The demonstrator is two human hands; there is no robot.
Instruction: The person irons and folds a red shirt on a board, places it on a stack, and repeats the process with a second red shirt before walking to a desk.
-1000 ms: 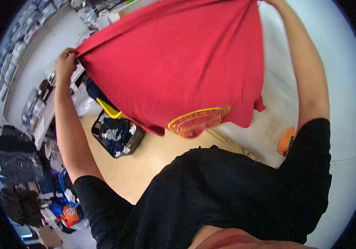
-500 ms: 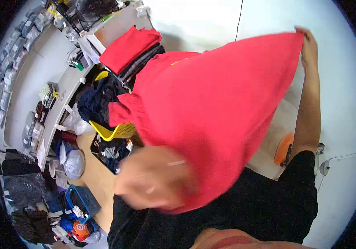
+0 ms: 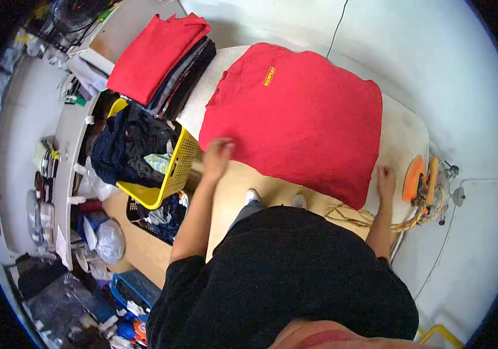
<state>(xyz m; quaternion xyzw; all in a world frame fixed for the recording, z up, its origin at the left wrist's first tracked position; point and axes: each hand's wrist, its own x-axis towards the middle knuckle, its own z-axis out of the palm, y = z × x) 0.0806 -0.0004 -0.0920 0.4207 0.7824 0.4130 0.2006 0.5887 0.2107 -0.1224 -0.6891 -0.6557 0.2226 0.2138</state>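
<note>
A red garment [image 3: 301, 122] with small yellow lettering lies spread over a pale ironing board [image 3: 403, 131], its near edge hanging over the side. At the garment's lower left edge is my left hand [image 3: 219, 157], its fingers curled and slightly blurred; whether they pinch the cloth is unclear. My right hand [image 3: 385, 181] is just right of the garment's lower right corner, over the board, with its fingers bent and their tips hard to make out. An iron with an orange base [image 3: 413, 177] stands at the board's right end.
Folded clothes topped by a red one [image 3: 156, 58] are stacked at the board's left end. Beside them is a yellow basket [image 3: 180, 168] of dark clothes, above a black basket [image 3: 144, 224]. A blue crate [image 3: 122, 291] is lower left. A cord [image 3: 348, 218] loops near the iron.
The red garment, previously raised and stretched between my hands, has come down onto the board. My right hand has dropped from high on the right, and my left hand has moved up, away from my body.
</note>
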